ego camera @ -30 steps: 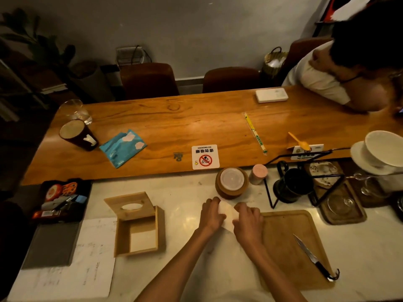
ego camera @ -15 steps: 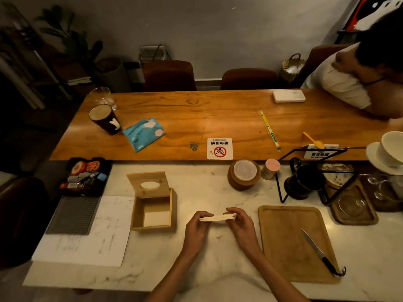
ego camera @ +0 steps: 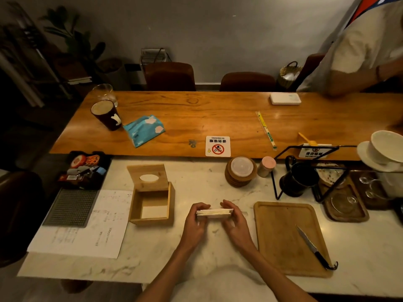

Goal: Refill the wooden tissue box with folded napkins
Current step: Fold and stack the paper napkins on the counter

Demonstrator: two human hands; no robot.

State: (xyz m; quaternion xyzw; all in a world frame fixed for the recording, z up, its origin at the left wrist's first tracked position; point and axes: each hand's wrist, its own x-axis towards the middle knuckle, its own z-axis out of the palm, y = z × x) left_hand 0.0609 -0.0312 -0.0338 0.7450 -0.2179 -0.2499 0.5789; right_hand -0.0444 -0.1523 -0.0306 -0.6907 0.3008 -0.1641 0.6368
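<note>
A stack of folded white napkins [ego camera: 214,213] is held edge-on just above the marble counter, near its middle. My left hand [ego camera: 195,223] grips its left end and my right hand [ego camera: 234,222] grips its right end, fingers curled over the top. The wooden tissue box [ego camera: 152,203] stands a little to the left of my hands. Its lid [ego camera: 148,177], with an oval slot, is tipped up at the back. The box is open on top and a pale sheet shows at its bottom.
A wooden cutting board [ego camera: 287,238] with a knife [ego camera: 314,249] lies to the right. Papers [ego camera: 87,225] and a dark tray [ego camera: 84,170] lie to the left. A lidded wooden jar [ego camera: 241,171], a black mug [ego camera: 298,179] and cups stand behind. A person [ego camera: 359,49] leans at the wooden table.
The napkins were pressed flat on the counter, then lifted; both hands now hold them as a squared stack. The person at the table has straightened up.
</note>
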